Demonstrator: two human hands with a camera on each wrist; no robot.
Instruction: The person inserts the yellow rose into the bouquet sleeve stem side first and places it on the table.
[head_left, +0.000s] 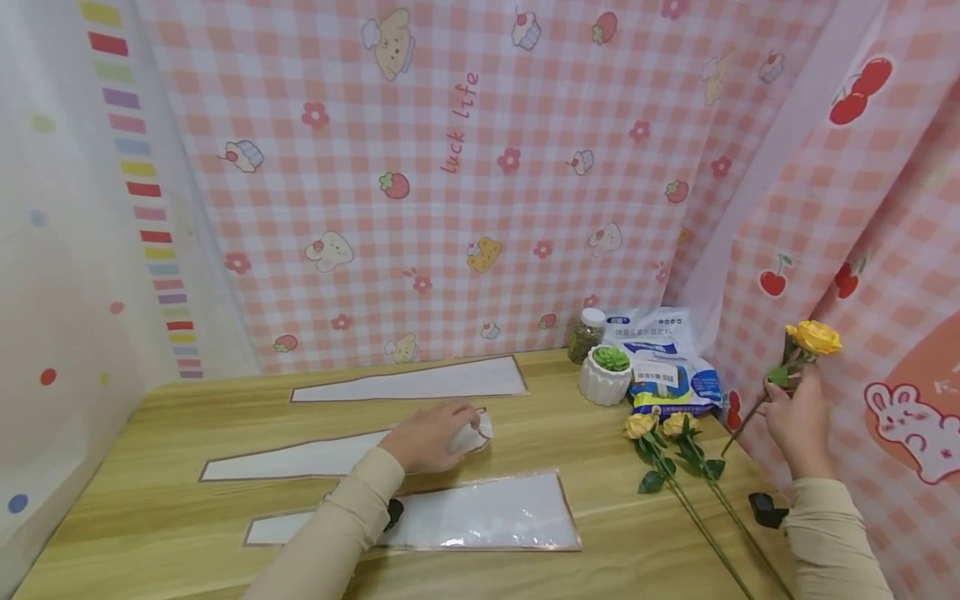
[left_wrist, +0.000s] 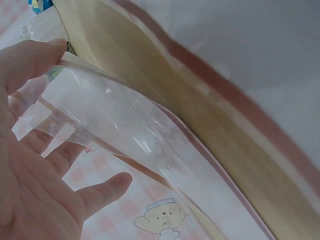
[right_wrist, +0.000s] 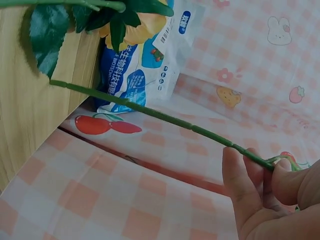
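Note:
My left hand [head_left: 429, 435] pinches the wide end of the middle clear flower sleeve [head_left: 292, 456], which has a brown border. The left wrist view shows the thumb at the film's edge [left_wrist: 107, 102], the other fingers spread beneath it, and the end lifted off the table. On the right, my right hand [head_left: 804, 421] holds a yellow rose [head_left: 816, 337] upright. Its green stem [right_wrist: 160, 117] is pinched between thumb and fingers below the bloom and slants down toward the table edge. Two more yellow roses [head_left: 660, 427] lie on the table beside this hand.
One flower sleeve [head_left: 427, 383] lies behind the middle one and another [head_left: 517, 512] in front. At the back right of the wooden table [head_left: 585, 450] stand a lidded jar [head_left: 587, 337], a potted succulent [head_left: 606, 375] and a blue-white bag [head_left: 667, 367]. Checked cloth [head_left: 465, 217] hangs behind.

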